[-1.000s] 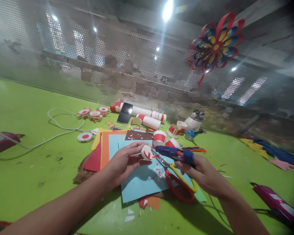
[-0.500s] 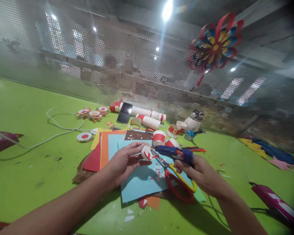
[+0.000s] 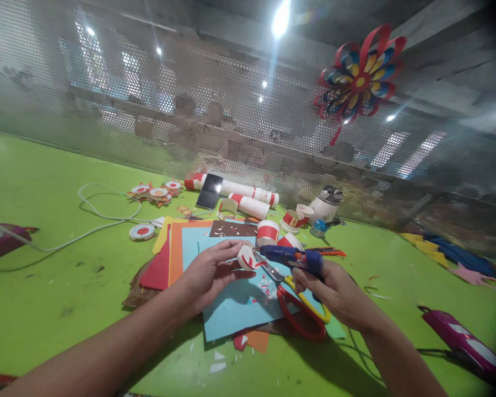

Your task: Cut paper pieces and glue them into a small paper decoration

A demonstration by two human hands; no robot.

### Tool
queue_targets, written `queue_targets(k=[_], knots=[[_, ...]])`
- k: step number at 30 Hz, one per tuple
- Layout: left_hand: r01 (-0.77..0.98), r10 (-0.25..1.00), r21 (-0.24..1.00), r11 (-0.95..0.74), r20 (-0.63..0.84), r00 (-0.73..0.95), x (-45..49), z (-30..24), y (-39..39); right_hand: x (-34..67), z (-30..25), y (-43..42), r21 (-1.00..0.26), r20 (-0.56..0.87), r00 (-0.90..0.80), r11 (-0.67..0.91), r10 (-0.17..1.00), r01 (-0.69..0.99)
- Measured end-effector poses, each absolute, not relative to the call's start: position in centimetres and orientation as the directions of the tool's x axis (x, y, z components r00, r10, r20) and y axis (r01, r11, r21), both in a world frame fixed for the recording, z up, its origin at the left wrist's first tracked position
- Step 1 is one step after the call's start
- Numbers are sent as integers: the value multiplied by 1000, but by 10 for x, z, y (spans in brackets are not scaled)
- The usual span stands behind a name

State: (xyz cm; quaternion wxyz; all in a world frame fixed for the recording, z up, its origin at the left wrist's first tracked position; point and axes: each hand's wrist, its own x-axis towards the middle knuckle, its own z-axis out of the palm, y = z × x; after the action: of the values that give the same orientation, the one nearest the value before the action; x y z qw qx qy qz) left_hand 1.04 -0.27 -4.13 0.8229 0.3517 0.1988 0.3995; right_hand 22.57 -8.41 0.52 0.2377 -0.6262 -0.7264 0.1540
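Between the thumb and fingers of my left hand [image 3: 213, 273] is a small round white paper cup piece [image 3: 246, 258] with red strips on it. My right hand [image 3: 328, 289] grips a blue glue gun [image 3: 287, 256], its nozzle pointing left, right by the cup piece; whether the tip touches it I cannot tell. Below the gun, scissors [image 3: 301, 306] with red and yellow handles lie on light blue paper [image 3: 227, 320], among small red and white scraps. Red-and-white paper cups [image 3: 268, 233] stand just behind the gun.
A phone [image 3: 209, 191] leans on a long tube of stacked cups [image 3: 248, 192] at the back. Decorated discs [image 3: 142, 231] and a white cable [image 3: 107, 225] lie left. A white jug [image 3: 325, 205] and blue jar [image 3: 318, 229] stand behind right. A purple power strip [image 3: 458, 336] lies right.
The glue gun and my right hand have shifted very slightly left. The whole view has moved a little; my left hand keeps its hold on the cup piece.
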Motion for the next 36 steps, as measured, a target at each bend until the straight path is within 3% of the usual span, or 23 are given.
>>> queue_targets(k=[17,25,36], knots=[[-519,799,729,446,-64,597,11,-41,-3,229,4,-84,-489,174,-101,174,980,854],[-525,800,721,453,-69,596,11,-38,-4,225,3,-85,-552,104,-127,164,986,818],[-532,795,712,458,-60,604,10,-45,0,235,5,-82,-548,182,-109,193,977,814]])
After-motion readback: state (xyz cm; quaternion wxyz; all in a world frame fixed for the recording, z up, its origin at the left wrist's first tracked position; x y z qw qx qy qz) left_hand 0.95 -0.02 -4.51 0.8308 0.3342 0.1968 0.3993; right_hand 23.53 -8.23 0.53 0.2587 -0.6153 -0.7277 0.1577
